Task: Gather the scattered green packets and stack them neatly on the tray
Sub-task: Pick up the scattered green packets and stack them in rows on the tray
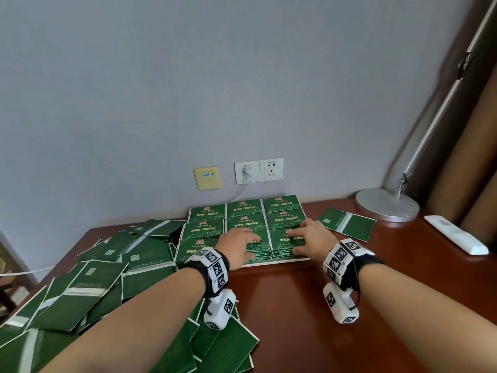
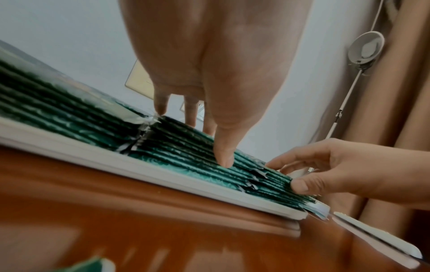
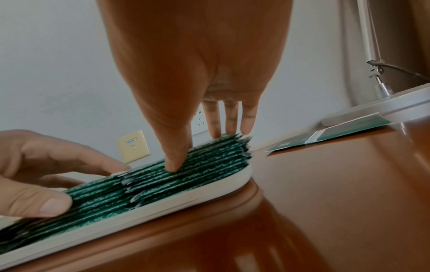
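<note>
A white tray by the wall carries three rows of stacked green packets, printed side up. My left hand lies on the front middle stack, fingers flat on top and thumb against its front edge. My right hand presses the front right stack the same way, thumb on the packet edges and fingers straight over the top. A loose heap of green packets covers the table's left side. One packet lies alone to the right of the tray.
A round silver lamp base and a white remote sit at the right on the brown table. Wall sockets with a plugged cable are behind the tray. Brown curtains hang at the far right.
</note>
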`<move>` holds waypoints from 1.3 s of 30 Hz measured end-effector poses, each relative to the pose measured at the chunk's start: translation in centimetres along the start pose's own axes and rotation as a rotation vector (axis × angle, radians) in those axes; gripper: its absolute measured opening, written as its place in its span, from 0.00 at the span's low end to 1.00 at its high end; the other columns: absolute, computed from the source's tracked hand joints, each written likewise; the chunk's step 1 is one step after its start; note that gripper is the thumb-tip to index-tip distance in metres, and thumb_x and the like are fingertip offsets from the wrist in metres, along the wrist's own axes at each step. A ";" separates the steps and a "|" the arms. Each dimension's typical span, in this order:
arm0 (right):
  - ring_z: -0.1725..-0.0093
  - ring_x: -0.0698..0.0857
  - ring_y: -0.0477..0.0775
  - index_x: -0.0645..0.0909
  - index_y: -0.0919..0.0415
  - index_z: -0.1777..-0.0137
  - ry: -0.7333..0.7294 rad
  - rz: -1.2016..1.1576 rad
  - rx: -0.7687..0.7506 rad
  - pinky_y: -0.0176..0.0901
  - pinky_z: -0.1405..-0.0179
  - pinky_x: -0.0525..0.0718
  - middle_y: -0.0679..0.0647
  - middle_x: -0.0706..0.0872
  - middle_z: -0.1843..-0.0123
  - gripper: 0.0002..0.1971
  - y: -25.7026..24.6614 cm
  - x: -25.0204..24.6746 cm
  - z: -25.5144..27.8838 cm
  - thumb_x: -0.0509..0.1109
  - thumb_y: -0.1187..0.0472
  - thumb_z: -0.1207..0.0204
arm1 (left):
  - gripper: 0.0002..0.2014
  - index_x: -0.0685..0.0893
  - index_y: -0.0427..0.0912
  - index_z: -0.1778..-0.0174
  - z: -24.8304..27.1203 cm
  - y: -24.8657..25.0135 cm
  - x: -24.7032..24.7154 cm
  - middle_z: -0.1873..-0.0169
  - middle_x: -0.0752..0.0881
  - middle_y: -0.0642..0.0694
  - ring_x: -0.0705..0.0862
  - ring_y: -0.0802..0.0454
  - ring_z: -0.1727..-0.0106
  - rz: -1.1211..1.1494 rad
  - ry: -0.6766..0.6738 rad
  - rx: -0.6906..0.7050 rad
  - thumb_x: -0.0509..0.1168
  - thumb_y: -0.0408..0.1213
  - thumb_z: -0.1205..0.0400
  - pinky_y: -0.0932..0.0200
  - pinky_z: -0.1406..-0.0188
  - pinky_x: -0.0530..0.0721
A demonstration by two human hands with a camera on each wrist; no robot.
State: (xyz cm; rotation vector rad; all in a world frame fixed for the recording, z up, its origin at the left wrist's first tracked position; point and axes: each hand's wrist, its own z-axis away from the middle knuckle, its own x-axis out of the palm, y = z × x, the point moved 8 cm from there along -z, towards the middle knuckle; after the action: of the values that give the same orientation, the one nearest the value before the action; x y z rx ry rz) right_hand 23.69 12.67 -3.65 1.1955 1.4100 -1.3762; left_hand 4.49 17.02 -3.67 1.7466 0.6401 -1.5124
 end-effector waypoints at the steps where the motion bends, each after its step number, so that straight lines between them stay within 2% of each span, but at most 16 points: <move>1: 0.32 0.71 0.57 0.77 0.39 0.28 0.015 -0.004 0.000 0.52 0.31 0.74 0.52 0.74 0.32 0.27 0.1 -0.1 0.0 0.73 0.42 0.28 | 0.27 0.74 0.57 0.22 0.0 0.1 -0.1 0.18 0.68 0.50 0.64 0.45 0.18 -0.004 -0.002 0.000 0.70 0.46 0.18 0.40 0.19 0.62; 4: 0.32 0.72 0.58 0.76 0.43 0.26 0.078 -0.049 0.008 0.52 0.30 0.74 0.52 0.75 0.32 0.27 0.6 -1.1 0.2 0.70 0.40 0.26 | 0.27 0.74 0.57 0.22 -0.2 0.8 -0.5 0.19 0.68 0.50 0.64 0.44 0.19 -0.005 -0.002 0.001 0.69 0.50 0.18 0.38 0.20 0.64; 9: 0.30 0.74 0.62 0.74 0.51 0.26 0.098 -0.082 0.132 0.54 0.29 0.74 0.57 0.75 0.31 0.27 4.5 -2.6 0.8 0.68 0.44 0.23 | 0.23 0.76 0.55 0.24 -1.1 3.5 -1.2 0.22 0.72 0.50 0.66 0.44 0.21 0.014 0.047 0.029 0.65 0.49 0.16 0.40 0.22 0.67; 15: 0.30 0.77 0.64 0.74 0.58 0.25 0.006 -0.056 0.322 0.48 0.30 0.75 0.63 0.76 0.28 0.27 11.2 -2.6 2.4 0.68 0.51 0.23 | 0.21 0.76 0.56 0.26 -3.2 7.4 -0.6 0.25 0.74 0.50 0.68 0.45 0.23 0.000 0.064 0.046 0.63 0.51 0.16 0.39 0.25 0.69; 20: 0.31 0.80 0.60 0.75 0.58 0.26 -0.038 -0.060 0.403 0.46 0.33 0.78 0.60 0.79 0.28 0.28 14.9 -2.2 3.1 0.70 0.55 0.26 | 0.21 0.76 0.55 0.27 -4.9 9.2 0.5 0.27 0.74 0.50 0.68 0.45 0.24 0.038 0.056 0.033 0.63 0.50 0.17 0.37 0.26 0.69; 26: 0.26 0.76 0.60 0.70 0.55 0.21 -0.130 -0.013 0.416 0.47 0.28 0.75 0.56 0.73 0.23 0.31 16.0 -1.3 2.5 0.69 0.51 0.24 | 0.20 0.77 0.55 0.28 -5.5 10.3 0.9 0.28 0.75 0.52 0.68 0.46 0.24 0.042 0.081 0.046 0.63 0.50 0.17 0.41 0.26 0.67; 28: 0.30 0.78 0.57 0.73 0.55 0.25 -0.185 0.001 0.397 0.44 0.34 0.77 0.56 0.78 0.27 0.27 15.7 -0.8 2.3 0.69 0.50 0.24 | 0.19 0.78 0.56 0.29 -5.5 10.4 0.9 0.29 0.75 0.52 0.68 0.47 0.24 0.043 0.086 0.045 0.64 0.50 0.17 0.41 0.26 0.67; 31: 0.41 0.84 0.54 0.80 0.56 0.37 -0.243 -0.015 0.362 0.39 0.51 0.78 0.53 0.85 0.39 0.19 15.3 -0.2 2.5 0.71 0.51 0.27 | 0.19 0.78 0.55 0.29 -5.4 10.7 0.8 0.28 0.75 0.52 0.68 0.47 0.25 0.042 0.082 0.042 0.63 0.50 0.17 0.41 0.26 0.68; 39: 0.45 0.86 0.56 0.81 0.58 0.36 -0.212 0.030 0.349 0.41 0.53 0.82 0.56 0.84 0.39 0.21 15.7 -1.0 6.2 0.70 0.51 0.27 | 0.17 0.80 0.55 0.32 -3.8 13.9 1.4 0.31 0.76 0.52 0.69 0.47 0.26 0.074 0.071 0.099 0.64 0.48 0.17 0.43 0.27 0.69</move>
State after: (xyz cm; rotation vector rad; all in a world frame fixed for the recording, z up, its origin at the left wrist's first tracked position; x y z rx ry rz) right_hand 38.77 5.72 -6.70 1.2379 1.0280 -1.7215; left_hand 17.74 11.42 -2.10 1.8856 0.5380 -1.4590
